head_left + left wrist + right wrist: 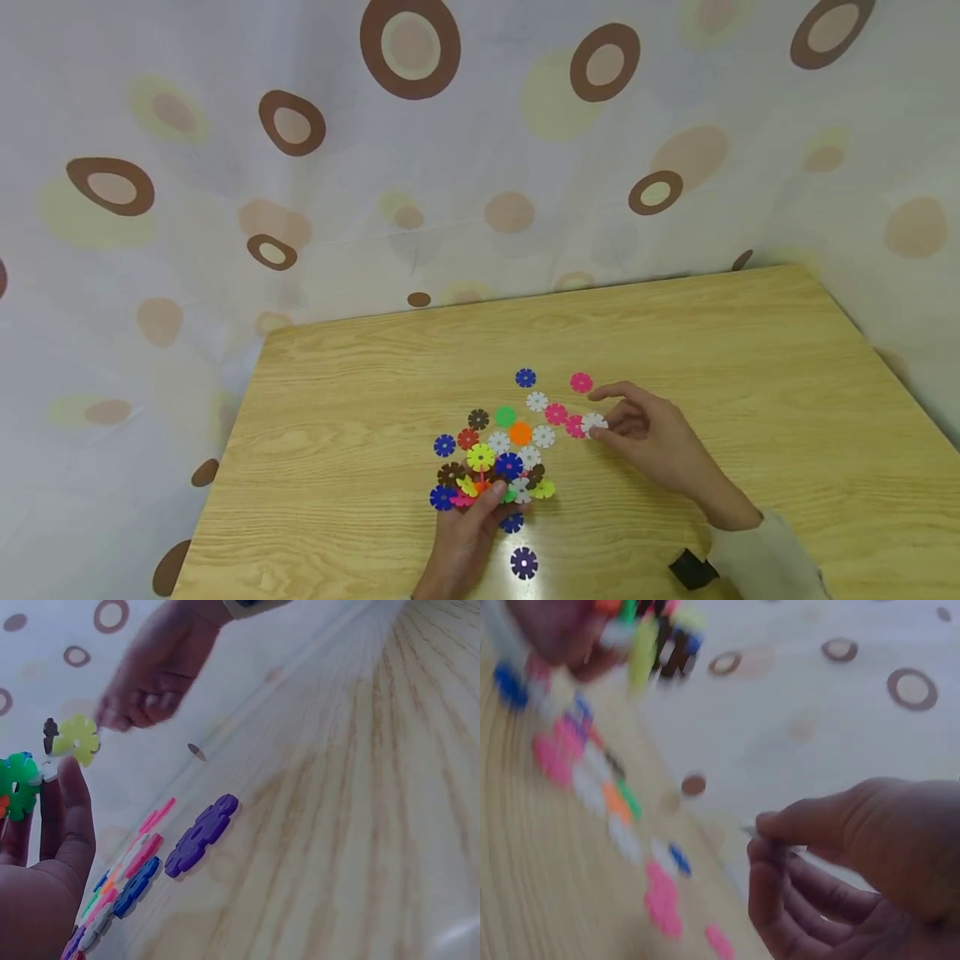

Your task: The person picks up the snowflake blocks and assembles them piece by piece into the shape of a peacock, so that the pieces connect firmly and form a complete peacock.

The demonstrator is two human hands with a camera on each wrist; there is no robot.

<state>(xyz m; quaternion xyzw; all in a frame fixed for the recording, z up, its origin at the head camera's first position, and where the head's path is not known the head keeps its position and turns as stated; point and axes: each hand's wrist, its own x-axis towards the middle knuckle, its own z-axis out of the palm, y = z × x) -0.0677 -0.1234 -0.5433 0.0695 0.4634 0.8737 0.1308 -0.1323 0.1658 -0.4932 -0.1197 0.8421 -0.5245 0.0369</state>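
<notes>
My left hand (pixel 463 542) grips a joined cluster of flower-shaped plastic discs, its thumb lying over the near side. A yellow disc (pixel 481 457) stands upright in the cluster; blue, brown, white and green ones surround it. In the left wrist view a green disc (pixel 16 787) and a yellow-green disc (pixel 77 739) of the cluster show above the fingers. To the right, my right hand (pixel 656 437) pinches a white disc (pixel 594 423) between thumb and fingers. In the right wrist view only an edge of that disc (pixel 748 827) shows; the fingers hide the rest.
Loose discs lie on the wooden table (pixel 360 392) beyond the cluster, among them a pink disc (pixel 581 382), a blue disc (pixel 526 377) and an orange disc (pixel 521 433). A purple disc (pixel 524 563) lies nearer. By the right sleeve is a black object (pixel 693 570).
</notes>
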